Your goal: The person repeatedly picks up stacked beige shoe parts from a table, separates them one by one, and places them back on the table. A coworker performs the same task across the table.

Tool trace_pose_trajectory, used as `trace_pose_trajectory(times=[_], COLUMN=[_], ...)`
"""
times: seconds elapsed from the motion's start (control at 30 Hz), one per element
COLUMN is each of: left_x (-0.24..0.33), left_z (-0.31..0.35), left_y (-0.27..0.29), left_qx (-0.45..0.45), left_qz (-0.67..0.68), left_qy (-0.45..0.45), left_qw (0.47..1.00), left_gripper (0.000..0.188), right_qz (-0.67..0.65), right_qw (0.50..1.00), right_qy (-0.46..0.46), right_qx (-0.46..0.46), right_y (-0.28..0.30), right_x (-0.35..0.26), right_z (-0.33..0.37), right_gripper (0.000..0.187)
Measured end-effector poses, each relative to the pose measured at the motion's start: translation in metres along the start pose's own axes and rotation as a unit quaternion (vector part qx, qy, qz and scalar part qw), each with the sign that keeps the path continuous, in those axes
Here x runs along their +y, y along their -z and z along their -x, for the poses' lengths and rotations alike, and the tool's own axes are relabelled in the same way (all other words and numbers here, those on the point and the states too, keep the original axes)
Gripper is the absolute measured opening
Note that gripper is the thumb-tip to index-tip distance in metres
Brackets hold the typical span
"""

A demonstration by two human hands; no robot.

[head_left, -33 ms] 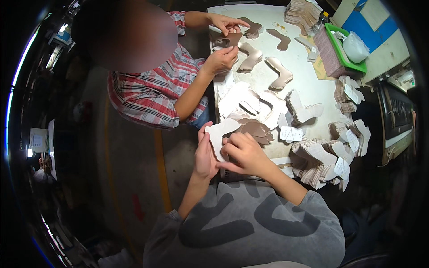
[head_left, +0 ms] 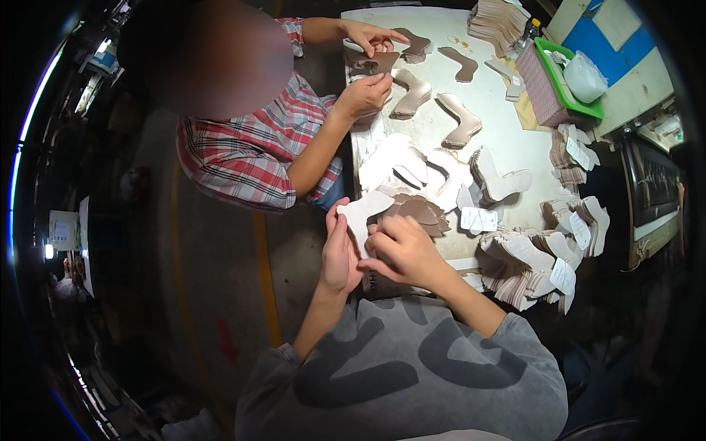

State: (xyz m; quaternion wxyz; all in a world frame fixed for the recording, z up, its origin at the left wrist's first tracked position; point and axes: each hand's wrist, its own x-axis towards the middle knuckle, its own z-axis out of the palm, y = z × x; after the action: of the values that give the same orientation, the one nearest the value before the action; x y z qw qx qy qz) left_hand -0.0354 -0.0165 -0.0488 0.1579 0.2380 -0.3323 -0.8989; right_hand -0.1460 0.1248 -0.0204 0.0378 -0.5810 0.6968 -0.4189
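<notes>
A pale, boot-shaped cut piece (head_left: 358,213), perhaps leather, is held up over the table's near left corner. My left hand (head_left: 339,257) is closed around its outer edge, fingers behind and thumb in front. My right hand (head_left: 404,252) has its fingers curled against the inner edge of the same piece; the fingertips are partly hidden. Just beyond my right hand lies a fanned pile of brown pieces (head_left: 421,214). Past that, white pieces (head_left: 390,158) are heaped loosely. A tagged pale stack (head_left: 500,178) lies to their right.
Across the left side, a person in a checked shirt (head_left: 246,158) handles a brown piece (head_left: 381,62). Small stacks (head_left: 461,121) are spread over the white table (head_left: 507,117). Tagged bundles (head_left: 526,253) line the right edge. A green basket (head_left: 548,66) stands at the far right.
The pale piece has tilted slightly in my hands, and my right fingers have shifted a little along its edge. The other person's brown piece has turned slightly.
</notes>
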Motion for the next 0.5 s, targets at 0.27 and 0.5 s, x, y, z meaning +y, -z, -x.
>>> trace_pose_trajectory(times=[0.27, 0.5], left_x=[0.024, 0.02], left_z=[0.014, 0.035], left_y=[-0.015, -0.017], left_qx=[0.086, 0.04], left_qz=[-0.616, -0.282], left_qy=[-0.44, -0.334], left_qw=[0.648, 0.898], left_gripper=[0.042, 0.034], right_qz=[-0.032, -0.138], right_qw=[0.997, 0.983], right_qy=[-0.022, -0.062], right_qx=[0.07, 0.106], right_y=[0.02, 0.033], right_x=[0.001, -0.014], right_z=[0.007, 0.013], right_gripper=[0.01, 0.016])
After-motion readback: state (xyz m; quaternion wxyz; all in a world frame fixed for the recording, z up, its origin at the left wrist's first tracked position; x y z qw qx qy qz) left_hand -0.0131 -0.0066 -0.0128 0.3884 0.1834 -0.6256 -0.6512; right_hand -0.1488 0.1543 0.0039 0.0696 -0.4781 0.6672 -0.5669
